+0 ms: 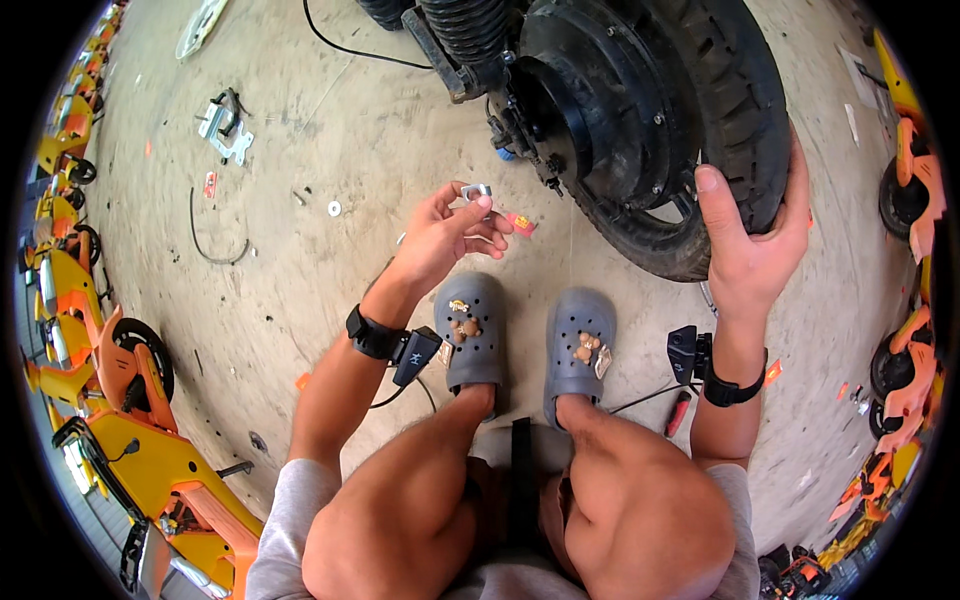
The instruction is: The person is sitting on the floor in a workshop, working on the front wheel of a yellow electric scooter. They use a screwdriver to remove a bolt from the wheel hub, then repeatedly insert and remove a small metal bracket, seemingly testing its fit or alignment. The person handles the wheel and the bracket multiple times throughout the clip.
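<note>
My left hand [446, 232] pinches a small silvery metal piece [477, 191] with an opening in it, between thumb and forefinger. The other fingers of that hand are curled, and a small red-and-yellow tag [520, 224] shows just beyond their tips. My right hand [750, 245] is wrapped round the near right side of a black tyre [745, 95], thumb on the sidewall and fingers over the tread. The wheel hub [620, 115] is dark and bolted, with an axle and fittings [530, 140] on its left side. My left hand is apart from the wheel.
A black coil spring [470, 40] adjoins the wheel. On the floor to the left lie a metal bracket [225, 130], a washer [334, 208] and a black cable [205, 255]. A red-handled tool [678, 412] lies by my right forearm. Yellow-orange two-wheelers [150, 470] line both sides.
</note>
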Tool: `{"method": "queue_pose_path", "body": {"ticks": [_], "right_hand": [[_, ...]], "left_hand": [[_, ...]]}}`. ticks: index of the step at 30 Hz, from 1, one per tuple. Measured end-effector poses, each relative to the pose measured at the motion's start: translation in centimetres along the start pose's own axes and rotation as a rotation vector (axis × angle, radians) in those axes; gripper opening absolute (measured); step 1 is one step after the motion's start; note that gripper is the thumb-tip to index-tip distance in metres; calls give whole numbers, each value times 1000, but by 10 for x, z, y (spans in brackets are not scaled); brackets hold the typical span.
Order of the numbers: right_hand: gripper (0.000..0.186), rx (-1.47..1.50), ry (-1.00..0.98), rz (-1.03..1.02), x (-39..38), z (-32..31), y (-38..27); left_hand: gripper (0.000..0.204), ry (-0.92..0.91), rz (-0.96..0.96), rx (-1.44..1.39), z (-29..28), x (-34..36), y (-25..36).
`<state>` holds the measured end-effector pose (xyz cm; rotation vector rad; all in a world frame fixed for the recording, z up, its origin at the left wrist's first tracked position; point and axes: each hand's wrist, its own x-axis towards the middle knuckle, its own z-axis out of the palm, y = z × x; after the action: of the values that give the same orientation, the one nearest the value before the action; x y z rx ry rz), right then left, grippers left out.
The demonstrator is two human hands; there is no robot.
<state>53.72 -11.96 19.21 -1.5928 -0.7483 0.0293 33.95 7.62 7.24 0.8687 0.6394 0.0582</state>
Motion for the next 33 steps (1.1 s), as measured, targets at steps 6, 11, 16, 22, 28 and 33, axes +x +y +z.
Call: {"method": "queue_pose_path", "body": {"ticks": [6, 11, 16, 22, 28, 33], "right_hand": [[65, -11, -5, -61, 0, 2, 1], [72, 3, 0, -28, 1, 1, 1], [73, 30, 10, -15, 1, 2, 0], [69, -16, 52, -36, 3, 3, 2], [69, -215, 68, -90, 9, 5, -2], [71, -245, 137, -159, 10, 0, 1]], "left_hand": [[29, 27, 23, 10, 0, -1, -4], [39, -6, -8, -10, 1, -3, -5], [40, -40, -22, -60, 5, -5, -1], [40, -75, -9, 71, 10, -6, 0], [34, -103, -69, 235, 17, -17, -1], [35, -74, -67, 351, 24, -32, 7]]}}
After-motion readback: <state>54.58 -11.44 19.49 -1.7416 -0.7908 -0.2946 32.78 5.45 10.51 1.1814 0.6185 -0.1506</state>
